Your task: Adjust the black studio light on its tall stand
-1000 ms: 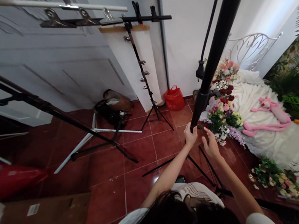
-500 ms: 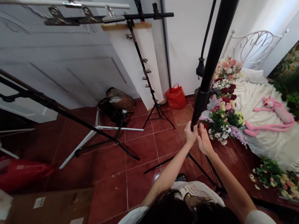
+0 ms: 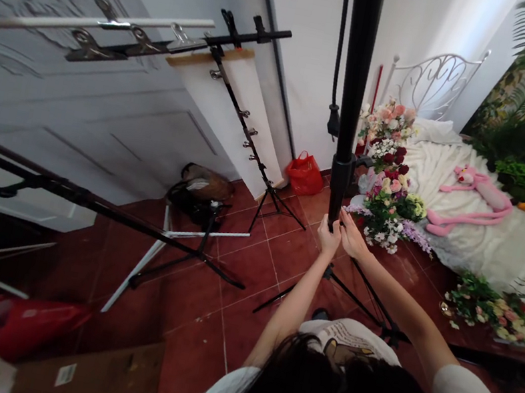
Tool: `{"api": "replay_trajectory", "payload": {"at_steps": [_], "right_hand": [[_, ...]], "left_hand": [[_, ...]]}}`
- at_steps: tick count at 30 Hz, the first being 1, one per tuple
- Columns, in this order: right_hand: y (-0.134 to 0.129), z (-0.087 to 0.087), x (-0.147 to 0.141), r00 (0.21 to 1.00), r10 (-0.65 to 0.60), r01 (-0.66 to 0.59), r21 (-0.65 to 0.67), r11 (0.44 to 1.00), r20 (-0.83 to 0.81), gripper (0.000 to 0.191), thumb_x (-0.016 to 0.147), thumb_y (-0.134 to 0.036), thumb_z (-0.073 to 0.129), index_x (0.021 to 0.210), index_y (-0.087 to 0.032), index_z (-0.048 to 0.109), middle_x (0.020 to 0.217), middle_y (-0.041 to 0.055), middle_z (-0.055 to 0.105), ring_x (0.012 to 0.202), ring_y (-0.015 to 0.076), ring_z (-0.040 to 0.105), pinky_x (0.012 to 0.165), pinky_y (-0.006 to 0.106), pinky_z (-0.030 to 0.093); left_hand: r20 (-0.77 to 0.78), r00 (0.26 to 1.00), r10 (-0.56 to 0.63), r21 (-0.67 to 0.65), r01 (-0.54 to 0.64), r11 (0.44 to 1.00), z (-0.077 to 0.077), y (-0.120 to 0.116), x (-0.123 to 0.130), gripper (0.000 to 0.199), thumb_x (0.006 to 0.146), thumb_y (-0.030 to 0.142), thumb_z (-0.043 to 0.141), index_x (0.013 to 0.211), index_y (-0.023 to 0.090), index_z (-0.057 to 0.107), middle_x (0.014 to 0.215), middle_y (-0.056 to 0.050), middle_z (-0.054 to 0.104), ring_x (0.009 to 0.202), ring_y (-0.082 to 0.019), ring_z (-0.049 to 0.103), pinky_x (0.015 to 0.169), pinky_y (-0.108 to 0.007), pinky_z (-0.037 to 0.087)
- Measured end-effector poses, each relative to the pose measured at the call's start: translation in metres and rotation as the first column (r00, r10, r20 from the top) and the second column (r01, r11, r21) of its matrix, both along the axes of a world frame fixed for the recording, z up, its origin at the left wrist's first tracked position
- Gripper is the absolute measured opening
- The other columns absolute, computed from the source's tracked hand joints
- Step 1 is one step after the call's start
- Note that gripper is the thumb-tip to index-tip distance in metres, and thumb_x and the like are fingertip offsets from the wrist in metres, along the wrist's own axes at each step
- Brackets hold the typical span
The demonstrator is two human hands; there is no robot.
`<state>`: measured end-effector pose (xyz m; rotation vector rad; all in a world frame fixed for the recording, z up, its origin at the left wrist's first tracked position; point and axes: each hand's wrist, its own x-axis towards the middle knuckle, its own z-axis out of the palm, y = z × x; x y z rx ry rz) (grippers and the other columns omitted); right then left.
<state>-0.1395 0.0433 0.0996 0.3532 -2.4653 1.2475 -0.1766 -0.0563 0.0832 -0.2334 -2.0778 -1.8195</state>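
Note:
A black light stand (image 3: 350, 104) rises close in front of me, with its collar (image 3: 341, 178) above my hands and its spread legs below. My left hand (image 3: 328, 236) is wrapped round the lower part of the pole. On the right side of the same pole, my right hand (image 3: 352, 239) is closed, its fingertips against the stand next to my left hand. Whatever small part lies under those fingertips is hidden. A black power plug (image 3: 333, 121) hangs on a cable just left of the pole.
Left stand a clip-hung backdrop stand (image 3: 237, 107) and another black stand (image 3: 104, 201). A red bag (image 3: 305, 174) sits by the wall. Right are artificial flowers (image 3: 391, 179) and a bed (image 3: 473, 240) with a pink plush toy (image 3: 483, 195). A cardboard box (image 3: 99, 371) lies lower left.
My right hand's fingers, stretched out before, now bend in against the pole. The left hand keeps its grip. The view has turned slightly, shifting the stand left in the picture.

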Motion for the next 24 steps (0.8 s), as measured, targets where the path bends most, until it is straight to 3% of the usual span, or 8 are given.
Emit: {"api": "replay_trajectory", "payload": {"at_steps": [3, 6, 11, 18, 21, 24], "right_hand": [[0.003, 0.012, -0.015, 0.999, -0.026, 0.032, -0.126, 0.991, 0.045, 0.059, 0.104, -0.047, 0.024, 0.158, -0.023, 0.027, 0.150, 0.0144, 0.051, 0.126, 0.0215, 0.062, 0.112, 0.043, 0.046], [0.004, 0.010, -0.026, 0.994, -0.088, 0.098, -0.199, 0.975, 0.059, 0.060, 0.104, -0.054, 0.025, 0.154, -0.022, 0.033, 0.122, 0.0138, 0.068, 0.098, 0.0204, 0.071, 0.095, 0.039, 0.056], [-0.001, 0.001, -0.038, 0.964, -0.259, 0.265, -0.248, 0.932, 0.058, 0.062, 0.102, -0.060, 0.026, 0.146, -0.018, 0.038, 0.087, 0.0049, 0.065, 0.073, 0.0167, 0.065, 0.076, 0.032, 0.056], [0.011, 0.005, -0.047, 0.979, -0.178, 0.194, -0.207, 0.959, 0.095, 0.054, 0.097, -0.063, 0.039, 0.126, -0.018, 0.050, 0.079, -0.0008, 0.057, 0.068, 0.0151, 0.061, 0.068, 0.028, 0.051], [0.010, 0.007, -0.047, 0.964, -0.244, 0.262, -0.215, 0.941, 0.108, 0.051, 0.096, -0.061, 0.043, 0.123, -0.018, 0.050, 0.072, -0.0048, 0.054, 0.063, 0.0141, 0.058, 0.065, 0.025, 0.048], [0.006, 0.015, -0.049, 0.921, -0.336, 0.361, -0.109, 0.926, 0.196, 0.041, 0.097, -0.054, 0.047, 0.119, -0.020, 0.053, 0.064, -0.0066, 0.052, 0.057, 0.0142, 0.055, 0.062, 0.024, 0.046]], "left_hand": [[-0.003, 1.000, 0.010, -0.013, -0.010, 1.000, 0.001, 0.000, 0.000, 0.056, 0.092, 0.068, 0.039, 0.087, 0.018, 0.063, 0.079, -0.010, 0.068, 0.073, -0.021, 0.065, 0.071, -0.031, 0.049], [0.001, 1.000, 0.015, -0.021, -0.015, 1.000, 0.001, 0.001, 0.000, 0.061, 0.090, 0.073, 0.036, 0.084, 0.019, 0.061, 0.075, -0.009, 0.067, 0.070, -0.020, 0.064, 0.069, -0.030, 0.049], [-0.016, 1.000, 0.008, -0.010, -0.008, 1.000, 0.001, 0.001, -0.001, 0.060, 0.090, 0.073, 0.035, 0.082, 0.019, 0.060, 0.071, -0.008, 0.065, 0.067, -0.020, 0.062, 0.069, -0.030, 0.048], [0.005, 1.000, -0.011, -0.011, 0.011, 1.000, 0.001, 0.000, -0.001, 0.059, 0.090, 0.073, 0.037, 0.084, 0.019, 0.060, 0.073, -0.007, 0.065, 0.068, -0.019, 0.062, 0.068, -0.029, 0.047], [0.006, 1.000, -0.007, -0.008, 0.007, 1.000, 0.000, 0.000, -0.001, 0.058, 0.090, 0.073, 0.037, 0.083, 0.020, 0.059, 0.073, -0.007, 0.065, 0.068, -0.018, 0.062, 0.069, -0.028, 0.047], [0.005, 1.000, -0.001, -0.005, 0.001, 1.000, -0.001, 0.001, -0.001, 0.057, 0.090, 0.072, 0.038, 0.083, 0.020, 0.060, 0.073, -0.006, 0.064, 0.068, -0.018, 0.062, 0.069, -0.028, 0.046]]}}
